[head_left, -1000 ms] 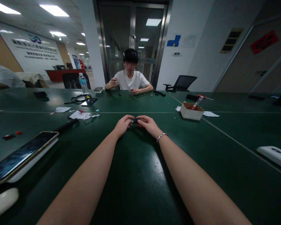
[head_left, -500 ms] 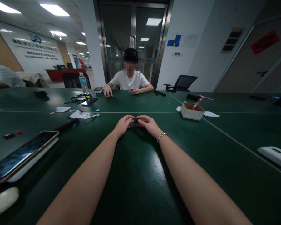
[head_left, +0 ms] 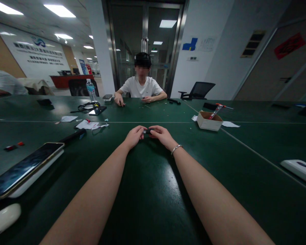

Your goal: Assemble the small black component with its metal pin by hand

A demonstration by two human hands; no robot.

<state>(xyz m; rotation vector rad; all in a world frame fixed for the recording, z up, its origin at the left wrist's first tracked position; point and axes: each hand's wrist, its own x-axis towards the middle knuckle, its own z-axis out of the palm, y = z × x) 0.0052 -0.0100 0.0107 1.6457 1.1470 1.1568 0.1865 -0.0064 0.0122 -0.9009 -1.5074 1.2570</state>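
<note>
Between my two hands, just over the green table [head_left: 148, 177], is a small black object with a silvery end [head_left: 147, 131]; its exact kind is too small to make out. My left hand [head_left: 134, 137] pinches the silvery end with thumb and fingertips. From the other side my right hand [head_left: 163, 137] grips the black end, thumb in front and fingers behind. Both hands are closed, and the fingers hide much of the object. A silver bracelet circles my right wrist.
A phone [head_left: 28, 168] on a white box and a white rounded object [head_left: 5, 219] lie at left. Paper scraps [head_left: 88, 124], a cable [head_left: 86, 107] and a water bottle [head_left: 90, 90] stand beyond. A cardboard box [head_left: 209, 125] is at right. Opposite sits a person [head_left: 142, 87].
My hands stay almost where they were, with a little more of the silvery end showing. Across the table, the other person's hand on the left of the view has shifted slightly right.
</note>
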